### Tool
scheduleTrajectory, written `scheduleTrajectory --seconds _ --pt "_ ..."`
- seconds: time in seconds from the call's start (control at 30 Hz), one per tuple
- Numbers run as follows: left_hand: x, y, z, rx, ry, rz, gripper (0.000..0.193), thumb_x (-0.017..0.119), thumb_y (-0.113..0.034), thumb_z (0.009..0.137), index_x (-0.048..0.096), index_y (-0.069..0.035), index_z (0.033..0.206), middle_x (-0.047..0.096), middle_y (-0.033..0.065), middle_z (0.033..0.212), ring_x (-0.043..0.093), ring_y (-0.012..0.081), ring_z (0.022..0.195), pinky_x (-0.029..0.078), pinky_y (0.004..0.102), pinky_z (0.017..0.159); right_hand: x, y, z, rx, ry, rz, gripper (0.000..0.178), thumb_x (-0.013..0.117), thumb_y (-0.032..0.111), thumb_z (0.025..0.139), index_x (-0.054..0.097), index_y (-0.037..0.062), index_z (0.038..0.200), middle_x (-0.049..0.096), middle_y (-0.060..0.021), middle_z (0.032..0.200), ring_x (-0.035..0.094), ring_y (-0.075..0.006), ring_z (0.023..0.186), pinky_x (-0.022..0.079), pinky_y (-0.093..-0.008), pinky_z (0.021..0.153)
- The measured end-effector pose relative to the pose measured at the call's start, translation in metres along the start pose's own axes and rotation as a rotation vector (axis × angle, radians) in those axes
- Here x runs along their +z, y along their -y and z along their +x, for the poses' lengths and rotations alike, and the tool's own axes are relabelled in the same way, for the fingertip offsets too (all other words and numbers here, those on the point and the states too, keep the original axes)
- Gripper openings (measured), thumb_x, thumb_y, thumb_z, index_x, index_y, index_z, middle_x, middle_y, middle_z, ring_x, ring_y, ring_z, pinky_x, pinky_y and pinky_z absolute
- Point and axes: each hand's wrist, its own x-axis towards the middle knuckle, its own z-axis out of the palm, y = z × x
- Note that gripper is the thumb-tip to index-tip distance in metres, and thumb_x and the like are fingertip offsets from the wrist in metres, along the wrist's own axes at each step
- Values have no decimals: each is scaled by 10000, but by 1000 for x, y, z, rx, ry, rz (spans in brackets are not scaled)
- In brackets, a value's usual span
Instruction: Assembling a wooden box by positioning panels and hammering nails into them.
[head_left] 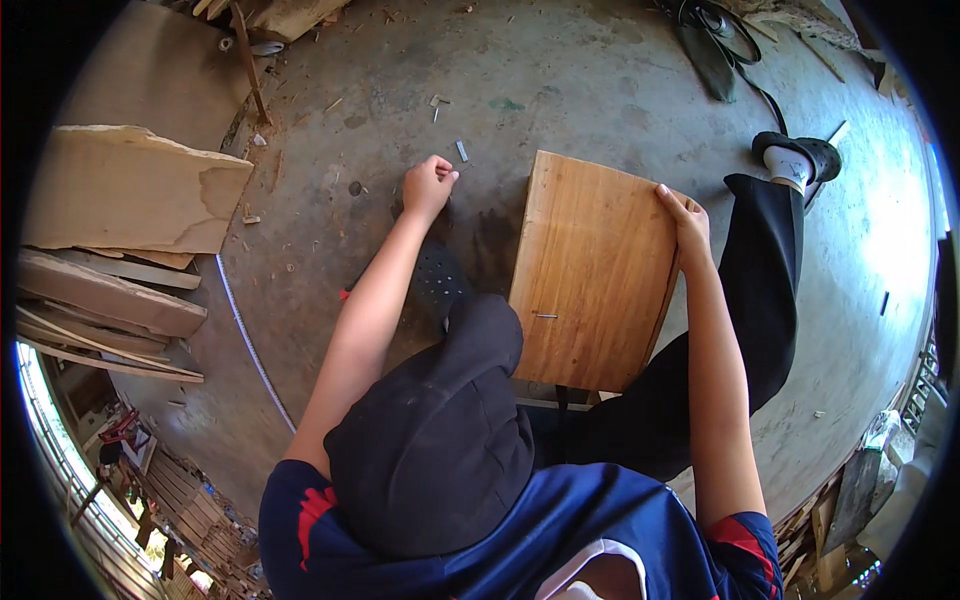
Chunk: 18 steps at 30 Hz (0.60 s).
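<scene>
A wooden box with a smooth brown top rests between my legs, tilted a little. My right hand grips its far right edge, thumb and fingers around the board. One nail lies on the box's top, toward the near left. My left hand hovers low over the concrete floor, left of the box, its fingers pinched together. Something thin seems to stick out at the fingertips, too small to name. Just beyond them a short grey metal piece is on the floor.
Wooden boards are stacked at the left, beside a white measuring tape stretched on the floor. A dark bag with straps lies at the far right. Wood scraps dot the floor. My right foot is stretched out.
</scene>
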Motion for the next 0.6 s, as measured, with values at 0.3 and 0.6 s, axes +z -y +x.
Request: scheduleTrajectory --seconds 0.3,0.6 --pt "29 -21 13 192 196 85 154 689 -101 768 588 -65 879 671 142 839 652 328 799 504 412 702 0 5 -7 -15 22 30 484 820 377 718 661 -4 970 660 -64 851 620 -136 722 502 -273 682" --pt "-10 -160 -4 330 -28 -306 125 557 -116 954 637 -32 1001 629 -5 883 568 61 764 460 211 680 -15 -26 -24 -108 -150 -42 719 368 601 951 645 -58 1028 616 -68 875 533 -135 813 439 -294 761"
